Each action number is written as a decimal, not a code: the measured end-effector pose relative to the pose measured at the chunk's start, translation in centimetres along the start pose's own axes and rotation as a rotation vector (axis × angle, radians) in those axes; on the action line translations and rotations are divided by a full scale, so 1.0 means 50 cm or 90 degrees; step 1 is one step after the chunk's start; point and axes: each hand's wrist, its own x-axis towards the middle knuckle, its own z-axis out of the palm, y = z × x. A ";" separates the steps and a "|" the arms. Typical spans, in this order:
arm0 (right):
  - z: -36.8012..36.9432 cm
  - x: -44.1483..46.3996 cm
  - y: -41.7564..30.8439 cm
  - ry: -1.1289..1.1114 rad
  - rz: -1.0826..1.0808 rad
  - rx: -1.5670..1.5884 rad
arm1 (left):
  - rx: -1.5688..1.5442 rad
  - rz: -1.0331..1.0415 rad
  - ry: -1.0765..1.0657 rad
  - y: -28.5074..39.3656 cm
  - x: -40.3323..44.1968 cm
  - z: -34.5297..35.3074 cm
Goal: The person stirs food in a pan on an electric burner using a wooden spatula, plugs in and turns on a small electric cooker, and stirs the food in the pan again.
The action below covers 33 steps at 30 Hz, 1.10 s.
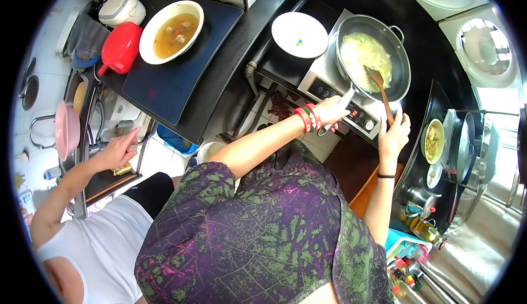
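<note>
A deep grey wok (402, 57) sits on a silver induction cooker (328, 65), with pale yellow-green shredded food (362, 51) in it. My left hand (328, 112), red bands at its wrist, is closed around the wok's handle (347, 97). From the right, my right hand (394, 134) grips a wooden spatula (384, 96) by its handle. The spatula's blade rests in the food on the near side of the wok. Just left of the cooker lies a white plate (288, 24) with a small blue and yellow mark.
On the left counter stand a soup bowl (147, 36), a red pan (122, 46) and a white appliance (122, 10). Another person's hand (117, 150) reaches near a pink basin (67, 131). Right of me are a bowl of food (433, 139) and an oil bottle (422, 229).
</note>
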 end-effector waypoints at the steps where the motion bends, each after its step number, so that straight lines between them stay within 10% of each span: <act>1: -0.011 -0.018 -0.003 0.058 0.011 0.066 | 0.001 0.002 0.003 0.001 -0.006 0.003; 7: -0.033 -0.204 -0.013 0.019 0.020 0.329 | 0.427 0.211 0.272 -0.051 -0.019 0.035; 33: -0.075 -0.499 -0.003 -0.158 0.075 0.529 | 0.372 0.340 0.395 -0.133 -0.108 0.059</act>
